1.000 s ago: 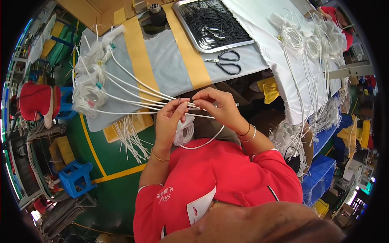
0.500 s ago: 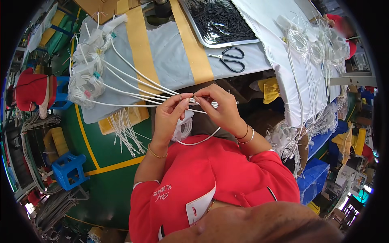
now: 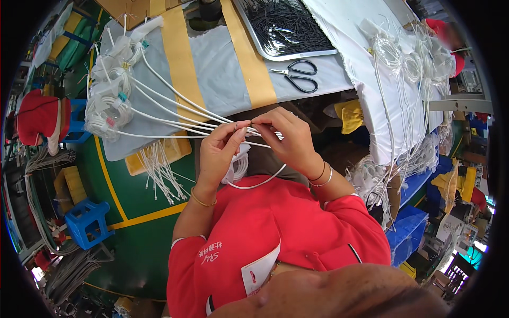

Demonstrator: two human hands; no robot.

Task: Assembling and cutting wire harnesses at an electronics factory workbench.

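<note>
I watch through the head camera, from far off. The biggest thing is the table [image 3: 217, 63], with a grey cover and yellow strips. A metal tray [image 3: 297, 55] full of thin black strands sits at its far side. On its left end lie white coils in clear bags [image 3: 108, 112]. The bags look thin and slippery, so I would hold the coil inside, not the loose plastic.

From the coils, white cables [image 3: 208, 128] run to the right, over the table edge, and come close together at the two hands, in front of the red shirt. I think each cable is light, smooth and a bit springy: it bends in a wide curve and would want to push back straight. A sharp fold might hurt it. I would take hold where they lie side by side, just beside the fingers.

The left hand [image 3: 216, 151] is curled, thumb and first finger pinched together. The right hand [image 3: 294, 139] pinches too, tip to tip with it. I cannot tell which fingers carry the cables.

The black-handled scissors [image 3: 289, 73] lie near the tray, touched by nobody.

Smallest is a thin dark strand [image 3: 251, 124] between the fingertips. It looks very light and easy to drop, so I would nip it by its ends.
</note>
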